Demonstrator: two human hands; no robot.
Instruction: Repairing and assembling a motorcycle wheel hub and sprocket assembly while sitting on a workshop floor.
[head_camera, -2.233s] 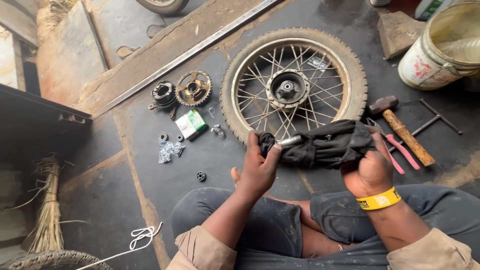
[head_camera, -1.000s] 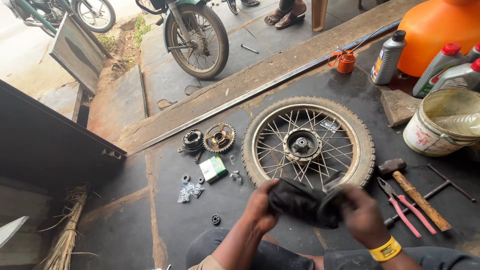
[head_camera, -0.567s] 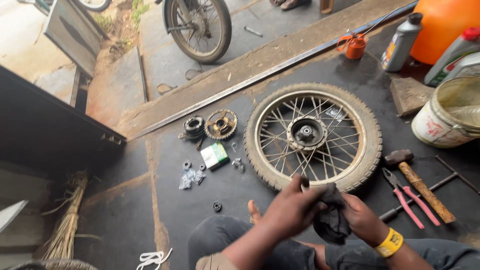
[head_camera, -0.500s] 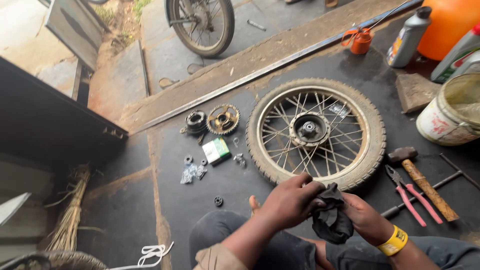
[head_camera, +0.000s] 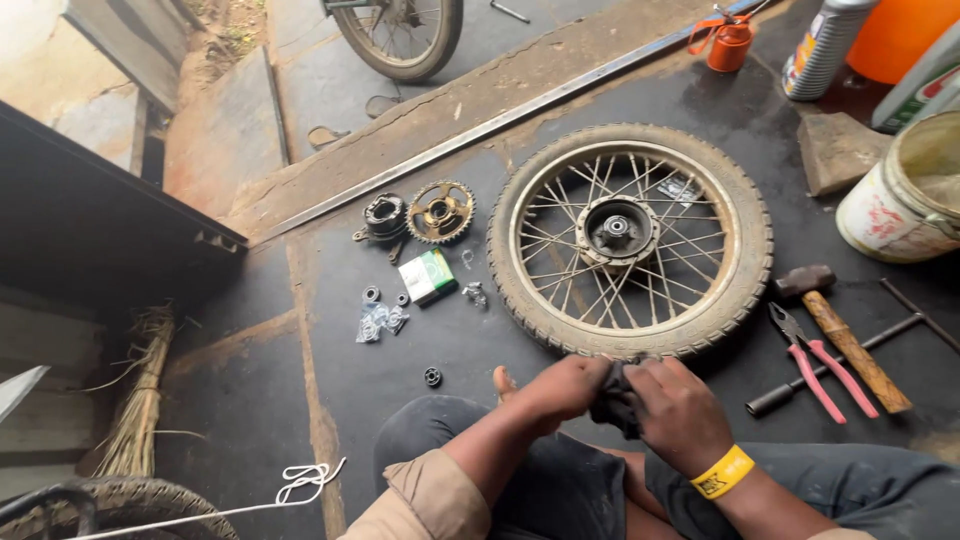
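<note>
My left hand (head_camera: 562, 388) and my right hand (head_camera: 677, 412) meet over my lap, both closed on a bunched black rubber inner tube (head_camera: 613, 404) that shows only as a small dark wad between them. A yellow band (head_camera: 723, 471) circles my right wrist. Just beyond the hands a spoked motorcycle wheel (head_camera: 630, 235) with its tyre on lies flat on the dark floor.
Left of the wheel lie a sprocket (head_camera: 439, 211), a hub part (head_camera: 384, 216), a small green box (head_camera: 428, 275), bearings and a plastic bag (head_camera: 379, 320). Right of it lie a hammer (head_camera: 840, 335), pink-handled pliers (head_camera: 812, 360) and a T-wrench (head_camera: 850, 355). A bucket (head_camera: 905, 190), bottles and an orange oil can (head_camera: 726, 40) stand behind.
The tube, first stretched out between my hands, has been folded and squeezed into a small wad. My hands have come together and lowered toward my lap. The view has tilted down.
</note>
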